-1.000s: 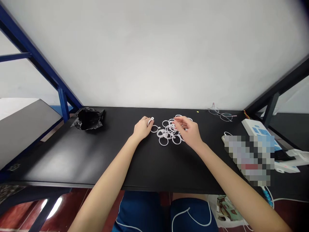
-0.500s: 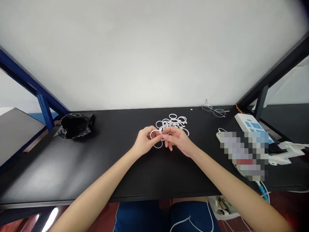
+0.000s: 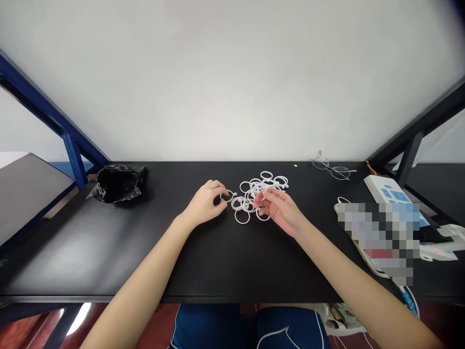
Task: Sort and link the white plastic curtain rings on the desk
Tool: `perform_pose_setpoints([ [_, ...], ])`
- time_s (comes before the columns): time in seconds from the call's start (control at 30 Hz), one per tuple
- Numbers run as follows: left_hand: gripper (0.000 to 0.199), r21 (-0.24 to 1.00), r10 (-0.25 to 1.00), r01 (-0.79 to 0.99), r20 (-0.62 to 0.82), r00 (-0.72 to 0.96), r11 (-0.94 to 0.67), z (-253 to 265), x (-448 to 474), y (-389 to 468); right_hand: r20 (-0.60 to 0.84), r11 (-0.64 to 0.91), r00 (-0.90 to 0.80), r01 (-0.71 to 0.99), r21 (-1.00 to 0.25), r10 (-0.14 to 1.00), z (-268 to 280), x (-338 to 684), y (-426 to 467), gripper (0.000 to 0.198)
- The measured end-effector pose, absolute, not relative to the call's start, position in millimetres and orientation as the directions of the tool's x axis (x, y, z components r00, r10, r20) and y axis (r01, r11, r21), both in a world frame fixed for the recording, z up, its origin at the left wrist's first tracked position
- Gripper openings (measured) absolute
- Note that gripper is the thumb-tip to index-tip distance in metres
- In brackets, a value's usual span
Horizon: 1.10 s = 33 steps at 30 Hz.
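At the left side of the pile, my left hand (image 3: 204, 202) has its thumb and fingers curled around a single thin white ring (image 3: 232, 196) with a small knob on its rim. Just right of it lies a loose, overlapping pile of similar white rings (image 3: 242, 216). My right hand (image 3: 281, 209) is over the right part of that pile, its fingers bent and somewhat apart, the tips close to the rings. Whether those fingertips touch any ring is hard to make out. Some rings are hidden under the right hand.
On the black table (image 3: 174, 271), a crumpled black plastic bag (image 3: 121, 184) gapes at the left. Glasses (image 3: 334, 169) lie at the back right. Further right are a power strip (image 3: 394, 194), a blurred-out phone (image 3: 378, 242) and white cables. Metal frame bars (image 3: 74, 157) rise at both ends.
My hands, together at the pile before, have parted. The left moved left with one white ring; the right moved slightly right and its fingers loosened. The view shifted slightly.
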<state>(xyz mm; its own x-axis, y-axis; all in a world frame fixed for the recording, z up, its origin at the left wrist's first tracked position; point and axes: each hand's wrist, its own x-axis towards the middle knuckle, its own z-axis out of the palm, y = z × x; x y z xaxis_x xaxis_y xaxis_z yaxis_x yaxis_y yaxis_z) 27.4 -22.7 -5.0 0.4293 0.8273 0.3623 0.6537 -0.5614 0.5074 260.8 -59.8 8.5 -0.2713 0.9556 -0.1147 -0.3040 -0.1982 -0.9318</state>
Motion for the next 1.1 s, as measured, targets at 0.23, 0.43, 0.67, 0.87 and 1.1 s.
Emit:
perform_pose_setpoints([
  [0.23, 0.018, 0.411, 0.821, 0.711, 0.280, 0.497, -0.571, -14.0, 27.9, -23.9, -0.129, -0.193, -0.228, -0.287, -0.938, 0.965, 7.1, 256.3, -62.3, 0.025],
  [0.43, 0.020, 0.680, 0.883, 0.575, 0.259, 0.391, -0.454, -18.7, 35.2, -23.8, -0.134, -0.160, -0.096, -0.369, -0.916, 0.986, 8.0, 258.3, -60.0, 0.024],
  [0.67, 0.017, 0.815, 0.843, 0.384, 0.215, 0.494, -0.433, -17.1, 47.1, -36.6, -0.148, -0.169, -0.082, -0.415, -0.894, 0.986, 7.7, 260.9, -58.2, 0.022],
  [0.87, 0.012, 0.763, 0.769, 0.372, 0.245, 0.591, -0.529, -20.8, 48.3, -36.9, -0.150, -0.180, -0.104, -0.407, -0.895, 0.983, 6.2, 258.7, -58.5, 0.023],
  [1.1, 0.024, 0.819, 0.859, 0.396, 0.209, 0.468, -0.415, -20.1, 51.1, -36.0, -0.098, -0.131, -0.120, -0.309, -0.942, 0.988, 2.0, 258.1, -58.3, 0.026],
])
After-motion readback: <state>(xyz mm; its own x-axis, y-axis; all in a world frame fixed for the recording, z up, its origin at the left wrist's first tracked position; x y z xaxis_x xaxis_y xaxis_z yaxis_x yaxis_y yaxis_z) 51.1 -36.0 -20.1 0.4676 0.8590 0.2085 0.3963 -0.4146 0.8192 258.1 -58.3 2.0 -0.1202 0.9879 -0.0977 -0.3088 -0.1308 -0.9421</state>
